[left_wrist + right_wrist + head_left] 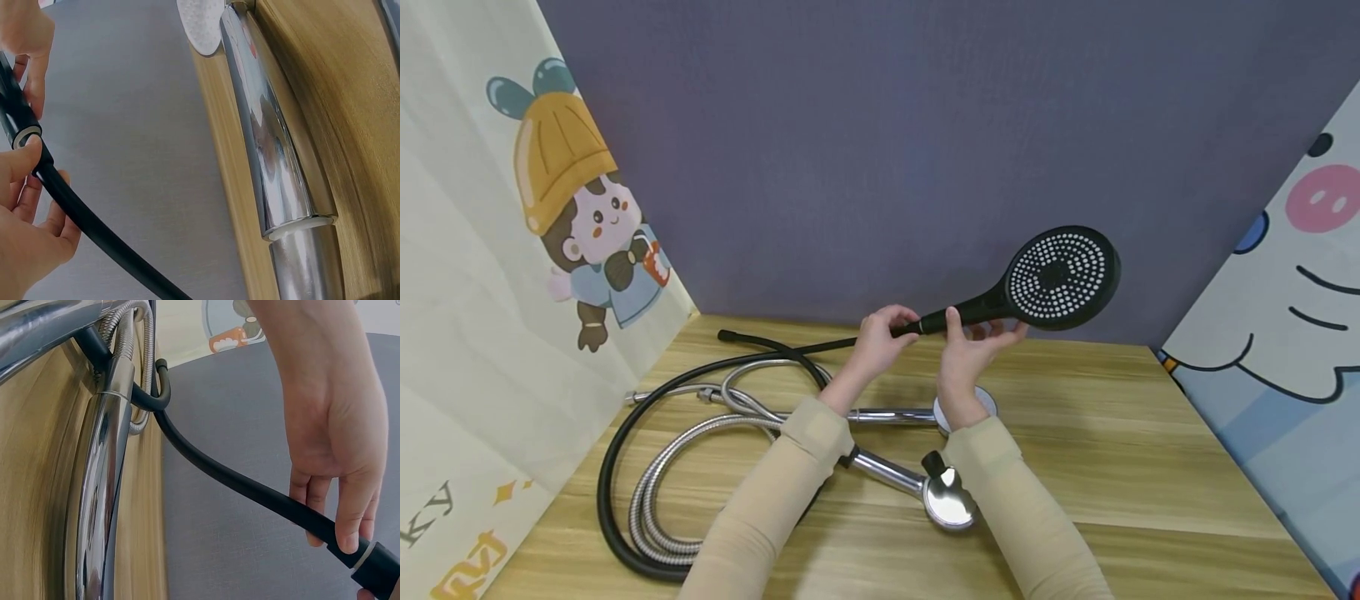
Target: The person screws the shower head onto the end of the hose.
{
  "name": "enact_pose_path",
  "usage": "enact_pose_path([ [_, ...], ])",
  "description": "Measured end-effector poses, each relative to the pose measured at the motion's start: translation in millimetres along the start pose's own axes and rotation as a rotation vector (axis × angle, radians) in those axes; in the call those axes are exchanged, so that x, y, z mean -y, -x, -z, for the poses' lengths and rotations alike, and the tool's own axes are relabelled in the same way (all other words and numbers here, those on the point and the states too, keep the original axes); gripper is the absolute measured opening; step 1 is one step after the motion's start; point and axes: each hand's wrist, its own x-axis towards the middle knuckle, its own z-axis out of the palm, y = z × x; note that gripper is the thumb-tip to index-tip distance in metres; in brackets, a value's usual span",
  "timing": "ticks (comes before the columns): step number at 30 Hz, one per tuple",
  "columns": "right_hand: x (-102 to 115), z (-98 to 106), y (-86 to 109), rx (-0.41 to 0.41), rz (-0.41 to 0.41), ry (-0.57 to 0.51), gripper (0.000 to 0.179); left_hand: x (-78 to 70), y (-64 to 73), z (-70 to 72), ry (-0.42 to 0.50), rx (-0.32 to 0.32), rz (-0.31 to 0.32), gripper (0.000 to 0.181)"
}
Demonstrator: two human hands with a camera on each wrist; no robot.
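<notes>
A black shower head (1056,279) with pale nozzles faces up above the back of the table. My right hand (973,354) grips its handle, thumb on the near side and fingers beneath. At the handle's lower end, my left hand (880,337) pinches the connector of the black hose (94,231). In the left wrist view, the connector meets the handle (15,106) at a light ring. From there the black hose runs left and down onto the table. Two chrome shower heads lie below my hands: one (951,500) nearer me, another (988,402) partly hidden by my right wrist.
Coiled metal hoses (658,492) and the looped black hose lie on the left of the wooden table (1120,467). A grey-blue partition (880,150) rises along the back edge. Printed cloth panels (1285,333) stand at both sides.
</notes>
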Motion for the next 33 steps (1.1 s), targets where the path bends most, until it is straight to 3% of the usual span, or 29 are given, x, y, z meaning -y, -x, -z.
enact_pose_path([
  [4,0,1,-1.1,0.009,-0.008,0.005,0.095,-0.4,0.4,0.2,0.009,0.001,-0.013,0.024],
  [9,0,3,-1.9,0.013,-0.031,0.002,0.097,-4.3,2.5,3.1,0.013,0.067,-0.025,0.03],
  [21,0,3,-0.9,0.0,-0.04,-0.003,0.097,-10.6,2.1,7.0,-0.056,0.174,0.079,0.032],
  [33,2,4,1.5,0.011,-0.03,-0.006,0.097,-8.6,0.2,4.9,-0.095,0.165,0.072,0.027],
])
